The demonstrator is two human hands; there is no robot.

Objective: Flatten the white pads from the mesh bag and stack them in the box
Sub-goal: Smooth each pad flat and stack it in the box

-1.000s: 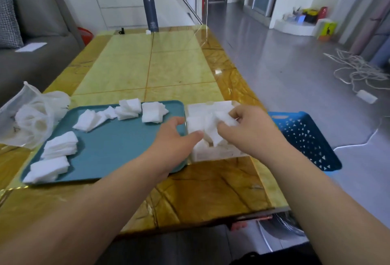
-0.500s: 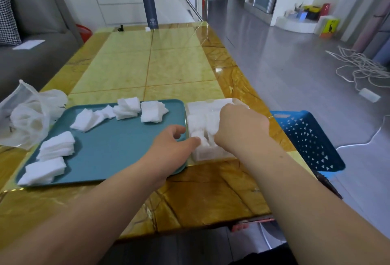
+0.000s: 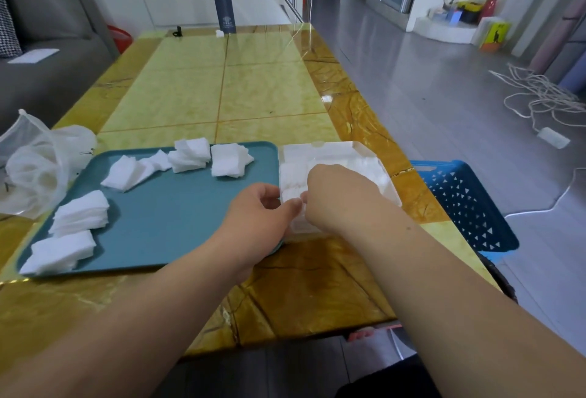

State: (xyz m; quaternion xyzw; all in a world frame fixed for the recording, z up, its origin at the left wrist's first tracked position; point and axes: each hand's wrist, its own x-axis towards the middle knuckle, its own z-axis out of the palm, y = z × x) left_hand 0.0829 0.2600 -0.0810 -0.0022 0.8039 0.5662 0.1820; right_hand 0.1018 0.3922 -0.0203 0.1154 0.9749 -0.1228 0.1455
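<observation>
Pads (image 3: 293, 195) are going into the white box (image 3: 385, 175), right of the tray (image 3: 177, 223). I am pinching one with my left hand (image 3: 258, 218) and right hand (image 3: 337, 198), both nearly closed. Next I should press it flat.

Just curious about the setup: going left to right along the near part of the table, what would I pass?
Mesh bag → teal tray → white box → blue basket.
</observation>
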